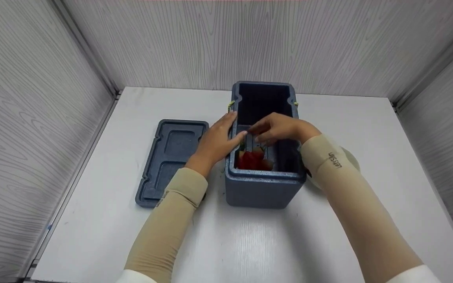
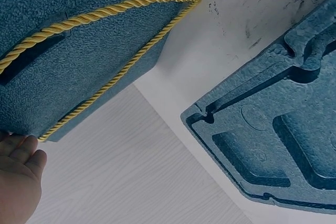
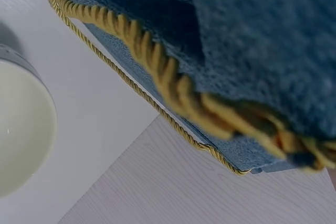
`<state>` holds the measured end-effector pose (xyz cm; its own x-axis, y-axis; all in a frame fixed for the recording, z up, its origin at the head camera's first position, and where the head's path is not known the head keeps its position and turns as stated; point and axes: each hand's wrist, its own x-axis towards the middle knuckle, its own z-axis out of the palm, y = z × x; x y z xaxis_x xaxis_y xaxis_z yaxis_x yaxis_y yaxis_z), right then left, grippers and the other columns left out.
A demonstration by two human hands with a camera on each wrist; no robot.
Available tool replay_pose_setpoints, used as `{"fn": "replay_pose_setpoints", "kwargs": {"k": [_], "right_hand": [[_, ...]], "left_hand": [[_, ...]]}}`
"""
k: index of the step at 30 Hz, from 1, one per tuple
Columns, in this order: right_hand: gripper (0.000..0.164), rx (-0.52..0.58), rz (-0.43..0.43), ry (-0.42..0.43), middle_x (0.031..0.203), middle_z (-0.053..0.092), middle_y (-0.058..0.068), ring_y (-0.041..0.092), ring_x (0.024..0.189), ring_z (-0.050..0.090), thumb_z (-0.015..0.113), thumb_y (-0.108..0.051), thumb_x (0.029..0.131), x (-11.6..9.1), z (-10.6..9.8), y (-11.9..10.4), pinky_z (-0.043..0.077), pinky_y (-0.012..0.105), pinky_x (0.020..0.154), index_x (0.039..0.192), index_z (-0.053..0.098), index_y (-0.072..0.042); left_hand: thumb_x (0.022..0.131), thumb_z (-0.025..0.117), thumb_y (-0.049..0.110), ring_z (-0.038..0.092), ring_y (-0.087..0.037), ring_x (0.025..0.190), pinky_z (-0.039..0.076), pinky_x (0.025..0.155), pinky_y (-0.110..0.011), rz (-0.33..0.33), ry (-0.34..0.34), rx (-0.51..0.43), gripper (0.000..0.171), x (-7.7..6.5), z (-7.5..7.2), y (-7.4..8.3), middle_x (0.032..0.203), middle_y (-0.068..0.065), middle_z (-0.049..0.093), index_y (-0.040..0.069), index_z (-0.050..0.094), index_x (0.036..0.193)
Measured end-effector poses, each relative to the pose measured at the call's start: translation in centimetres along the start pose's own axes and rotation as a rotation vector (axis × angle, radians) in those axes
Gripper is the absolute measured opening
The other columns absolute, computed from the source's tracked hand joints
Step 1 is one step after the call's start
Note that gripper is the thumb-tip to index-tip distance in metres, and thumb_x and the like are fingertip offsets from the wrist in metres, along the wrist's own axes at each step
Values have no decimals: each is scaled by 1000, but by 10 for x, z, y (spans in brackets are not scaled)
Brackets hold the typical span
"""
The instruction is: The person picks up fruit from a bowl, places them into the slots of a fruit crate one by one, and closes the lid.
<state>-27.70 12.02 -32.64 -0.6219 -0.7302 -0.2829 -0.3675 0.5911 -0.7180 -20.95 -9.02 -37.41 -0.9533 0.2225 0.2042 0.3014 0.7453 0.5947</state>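
A dark blue-grey foam box (image 1: 266,192) stands uncovered on the table. Red fruits with green tops (image 1: 252,160), apparently strawberries, lie at its near end. My left hand (image 1: 216,139) holds the box's left rim, the thumb over the edge and the fingers along the outer side. Inside the box opening, my right hand (image 1: 277,127) hovers just beyond the fruits with fingers loosely bent. Nothing shows between its thumb and forefinger; its other fingertips are partly hidden. In the right wrist view, box wall and cord cover most of the picture and hide that hand's fingers.
The box's lid (image 1: 171,161) lies on the table to its left, recessed face up. Yellow twisted cords (image 2: 115,9) hang along the box sides. A pale bowl (image 3: 23,124) stands right of the box, partly behind my right forearm. Wood-grain panels (image 1: 187,43) enclose the table.
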Motion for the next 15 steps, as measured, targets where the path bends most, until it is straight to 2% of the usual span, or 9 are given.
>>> {"fn": "replay_pose_setpoints", "kwargs": {"k": [6,15], "right_hand": [[47,38,-17,-7,130,56,18,29,110,59,63,-12,91,-1,-2,0,52,45,86,135,53,2],[46,44,-54,30,129,57,13,24,107,60,64,-13,91,-2,-4,0,53,37,83,135,54,-3]], "left_hand": [[96,48,50,22,-19,141,21,113,-39,-13,-10,-4,71,0,-1,1,155,-6,25,13,27,152],[96,48,50,22,-19,141,21,113,-38,-8,-27,15,71,0,-4,2,155,-6,24,12,26,152]]}}
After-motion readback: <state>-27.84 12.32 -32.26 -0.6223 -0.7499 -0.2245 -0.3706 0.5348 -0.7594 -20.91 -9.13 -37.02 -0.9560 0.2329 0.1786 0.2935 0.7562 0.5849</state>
